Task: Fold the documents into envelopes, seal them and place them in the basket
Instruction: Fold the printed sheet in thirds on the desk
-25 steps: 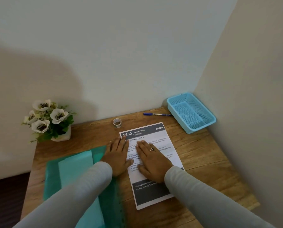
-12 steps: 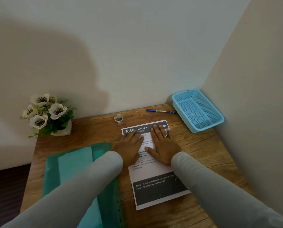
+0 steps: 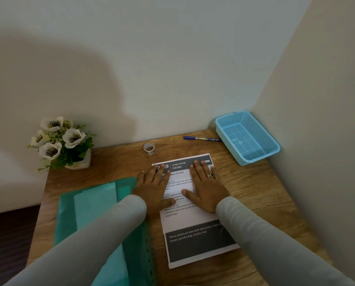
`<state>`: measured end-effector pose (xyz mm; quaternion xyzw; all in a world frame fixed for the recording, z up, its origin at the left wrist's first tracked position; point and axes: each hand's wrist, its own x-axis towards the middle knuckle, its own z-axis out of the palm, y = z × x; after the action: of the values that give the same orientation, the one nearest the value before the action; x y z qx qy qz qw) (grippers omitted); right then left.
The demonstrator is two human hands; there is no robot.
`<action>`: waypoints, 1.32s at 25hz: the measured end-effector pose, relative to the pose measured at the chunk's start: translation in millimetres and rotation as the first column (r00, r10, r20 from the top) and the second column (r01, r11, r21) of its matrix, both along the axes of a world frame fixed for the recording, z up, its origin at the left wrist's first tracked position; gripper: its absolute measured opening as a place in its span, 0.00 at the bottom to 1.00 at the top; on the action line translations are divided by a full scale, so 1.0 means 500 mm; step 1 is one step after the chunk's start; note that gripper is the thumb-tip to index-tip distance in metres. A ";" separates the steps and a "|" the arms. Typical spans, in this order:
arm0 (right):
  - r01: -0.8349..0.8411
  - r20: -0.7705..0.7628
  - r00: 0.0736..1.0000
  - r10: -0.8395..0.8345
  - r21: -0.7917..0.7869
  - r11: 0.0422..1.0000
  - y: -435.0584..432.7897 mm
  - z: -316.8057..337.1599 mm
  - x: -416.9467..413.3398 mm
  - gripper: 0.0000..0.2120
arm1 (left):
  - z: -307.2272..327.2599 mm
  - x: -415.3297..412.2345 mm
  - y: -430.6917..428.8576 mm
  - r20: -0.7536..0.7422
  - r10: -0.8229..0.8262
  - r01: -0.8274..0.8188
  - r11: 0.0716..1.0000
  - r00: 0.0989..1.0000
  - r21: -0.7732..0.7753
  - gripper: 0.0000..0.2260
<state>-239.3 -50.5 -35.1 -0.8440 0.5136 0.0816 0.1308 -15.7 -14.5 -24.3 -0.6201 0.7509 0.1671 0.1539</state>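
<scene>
Task barely begun. Document [image 3: 193, 219] lies flat and unfolded at centre. My left hand [image 3: 153, 186] and right hand [image 3: 207, 188] press it, fingers straight, gripping nothing. Basket [image 3: 259, 157] at 1 o'clock holds nothing. Folding, enveloping and sealing remain outstanding.

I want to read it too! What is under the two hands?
A printed document lies flat on the wooden table under the left hand and right hand. Its heading LIVING ROOM shows. The words beneath the palms and fingers are covered.
</scene>
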 end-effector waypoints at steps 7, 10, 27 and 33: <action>0.236 0.125 0.963 -0.238 0.032 0.971 -0.030 0.038 -0.036 0.50 | 0.006 0.002 0.010 -0.016 -0.020 0.020 1.000 1.000 -0.001 0.46; 0.348 0.164 0.923 -0.349 0.040 0.937 -0.044 0.051 -0.042 0.50 | 0.003 0.006 0.010 -0.017 -0.017 0.017 1.000 1.000 0.002 0.47; 0.545 0.500 0.530 -0.685 0.419 0.727 -0.093 0.080 -0.037 0.31 | 0.012 0.012 0.005 -0.106 0.149 -0.151 0.989 0.983 -0.007 0.57; 0.571 0.557 0.366 -0.745 0.497 0.653 -0.089 0.079 -0.053 0.27 | 0.008 0.015 0.007 -0.129 0.176 -0.182 0.983 0.976 -0.034 0.59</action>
<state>-266.0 -94.8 4.3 -0.5027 0.6994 -0.2618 0.4354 -8.1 -11.2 -20.1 -0.6770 0.7036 0.2017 0.0767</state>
